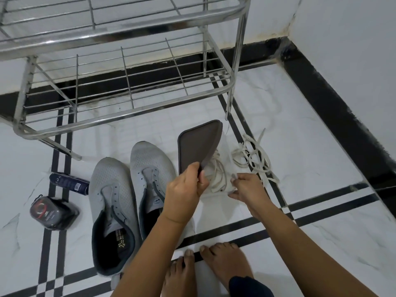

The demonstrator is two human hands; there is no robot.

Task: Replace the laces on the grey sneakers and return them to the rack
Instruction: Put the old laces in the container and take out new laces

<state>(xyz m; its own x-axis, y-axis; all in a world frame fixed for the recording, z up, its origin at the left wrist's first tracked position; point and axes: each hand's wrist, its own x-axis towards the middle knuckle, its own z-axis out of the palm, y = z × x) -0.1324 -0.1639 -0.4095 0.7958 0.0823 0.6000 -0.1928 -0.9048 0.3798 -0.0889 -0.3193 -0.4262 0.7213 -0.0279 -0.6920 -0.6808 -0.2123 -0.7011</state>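
Two grey mesh sneakers lie side by side on the floor with bare eyelets, the left sneaker [111, 200] nearer me and the right sneaker [150, 166] just beyond it. My left hand [184, 189] grips the lower corner of a dark grey flat panel [197, 144] and holds it up on edge. Under the panel lies a clear packet [214, 202] holding coiled white laces [216, 172]. My right hand [246, 187] pinches the packet's right edge. A loose heap of off-white laces [252, 157] lies on the tiles to the right.
A steel wire shoe rack [128, 116] stands behind the sneakers, its low shelf bare. A dark tube [68, 183] and a round wrapped tin [51, 211] lie left of the sneakers. My bare feet [222, 260] rest at the front. Walls meet at the right.
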